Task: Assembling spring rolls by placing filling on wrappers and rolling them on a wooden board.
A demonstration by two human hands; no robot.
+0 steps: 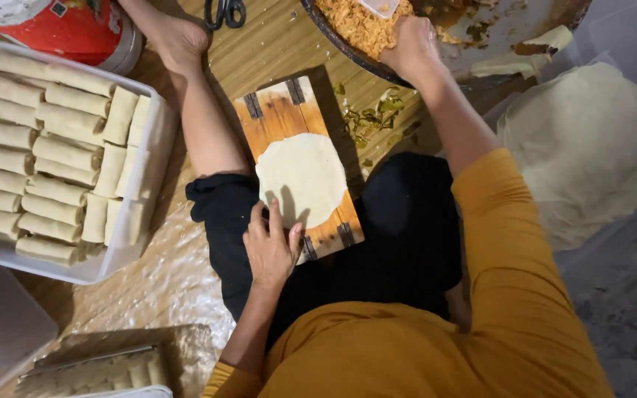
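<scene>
Nearest the camera, the person sits cross-legged on the floor (274, 51) in a mustard-yellow long-sleeved top and black trousers. The left hand (270, 247) rests flat at the near left corner of a small wooden board (282, 110) that lies across the lap. Its fingers (275, 216) are spread and extended, gripping nothing; the fingertips lie on the near edge of a round, pale pastry wrapper (302, 177), which lies flat on the middle of the board.

To the left, on the floor, a white plastic tray (158, 125) holds rows of rolled spring rolls (46, 155), packed side by side with a few standing crosswise at its right end. Just beyond the board, scraps of green leaf (370, 118) lie scattered on the floor. To the right, well apart from the board, sits a stack of round wrappers (584, 147).

Farther off, the right hand (411, 44) reaches into a wide dark pan (503, 29) of shredded orange filling (355, 26). Its fingers are bent down into the filling near a clear plastic container (381, 7), and whether they have closed on anything cannot be told from here. A bare foot (178, 37) lies at the top left beside a red vessel (68, 29), possibly a cooker, and black-handled scissors (224, 11) lie at the far edge.
</scene>
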